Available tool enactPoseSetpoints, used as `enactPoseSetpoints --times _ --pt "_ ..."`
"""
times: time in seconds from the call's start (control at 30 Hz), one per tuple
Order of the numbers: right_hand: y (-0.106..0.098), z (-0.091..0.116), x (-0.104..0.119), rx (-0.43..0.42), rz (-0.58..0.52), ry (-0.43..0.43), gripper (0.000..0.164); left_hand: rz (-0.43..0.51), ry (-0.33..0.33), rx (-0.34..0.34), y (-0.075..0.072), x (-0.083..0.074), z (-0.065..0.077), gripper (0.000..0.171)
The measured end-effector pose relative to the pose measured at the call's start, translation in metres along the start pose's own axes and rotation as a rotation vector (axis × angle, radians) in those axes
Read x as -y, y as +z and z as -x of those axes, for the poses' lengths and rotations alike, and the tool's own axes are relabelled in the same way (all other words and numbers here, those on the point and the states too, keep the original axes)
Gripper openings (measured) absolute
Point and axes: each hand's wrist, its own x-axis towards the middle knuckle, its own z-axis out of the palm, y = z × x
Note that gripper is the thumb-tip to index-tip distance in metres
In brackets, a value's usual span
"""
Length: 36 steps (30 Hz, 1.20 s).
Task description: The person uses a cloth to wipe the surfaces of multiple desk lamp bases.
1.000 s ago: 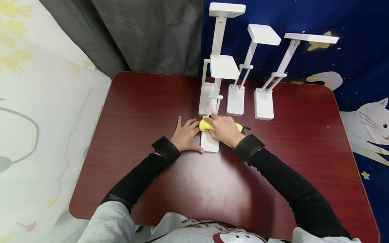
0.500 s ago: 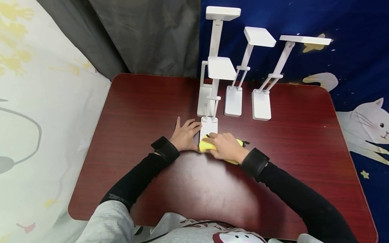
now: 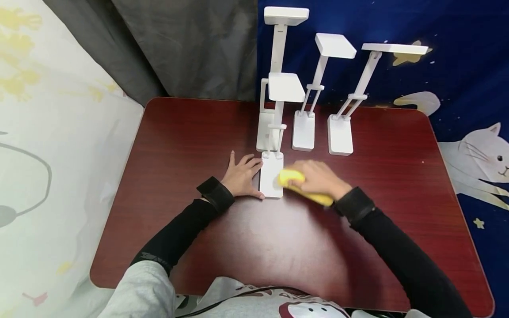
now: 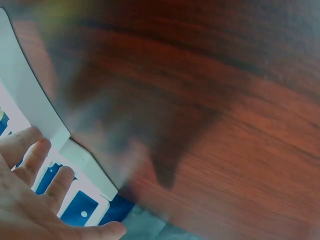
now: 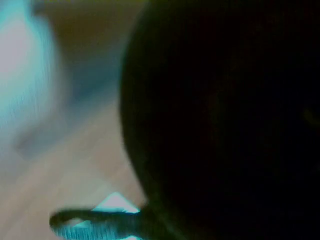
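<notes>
A white desk lamp (image 3: 272, 176) stands nearest the person, its flat head (image 3: 286, 87) raised over the lamps behind. My left hand (image 3: 240, 176) rests beside its base with spread, straight fingers; thumb tip and fingertips touch the left edge. In the left wrist view that hand (image 4: 30, 200) lies against white lamp parts (image 4: 35, 90). My right hand (image 3: 318, 176) grips a yellow elongated tool (image 3: 291, 177) with a rounded end, just right of the base. Whether the tool touches the base, I cannot tell. A large dark shape (image 5: 210, 125) and a loop (image 5: 90, 216) fill much of the blurred right wrist view.
Behind stand more white lamps: one at the back left (image 3: 265, 132), one in the middle (image 3: 304, 132), one to the right (image 3: 340, 137). The red-brown table (image 3: 191, 132) meets a grey curtain (image 3: 207, 53) and a blue patterned cloth (image 3: 469, 88).
The right hand, with the yellow tool, went down along the lamp's base toward the person, then off to the right and slightly back up. The left hand stayed in place.
</notes>
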Motion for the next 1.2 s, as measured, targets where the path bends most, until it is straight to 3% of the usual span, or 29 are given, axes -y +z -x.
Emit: enactPoseSetpoints --times 0.07,0.17,0.33,0.7,0.9,1.07,1.13,1.2 --pt "-0.007 -0.012 -0.014 -0.055 0.059 0.120 0.038 -0.016 -0.010 0.007 0.001 -0.001 0.000 0.099" --pt "-0.004 -0.027 -0.029 -0.075 0.138 0.210 0.041 -0.031 -0.008 0.022 0.004 -0.004 -0.001 0.095" --pt "0.009 -0.031 -0.034 -0.101 0.165 0.258 0.045 -0.027 0.015 -0.001 0.004 -0.007 -0.004 0.094" --pt "0.025 -0.007 -0.016 -0.142 0.247 0.016 0.040 -0.031 -0.007 -0.020 -0.002 0.000 -0.002 0.094" --pt "0.038 0.021 0.000 -0.074 0.247 -0.161 0.044 -0.027 -0.025 -0.003 -0.003 0.003 -0.001 0.094" --pt "0.046 0.044 0.013 -0.002 0.156 -0.355 0.039 -0.010 -0.035 0.023 0.000 0.004 0.000 0.094" --pt "0.043 0.047 0.014 -0.016 0.114 -0.341 0.038 -0.008 -0.029 0.023 0.001 0.003 -0.001 0.094" --pt "0.033 0.043 0.008 -0.059 0.085 -0.262 0.040 -0.011 -0.019 0.015 0.002 0.003 -0.002 0.093"
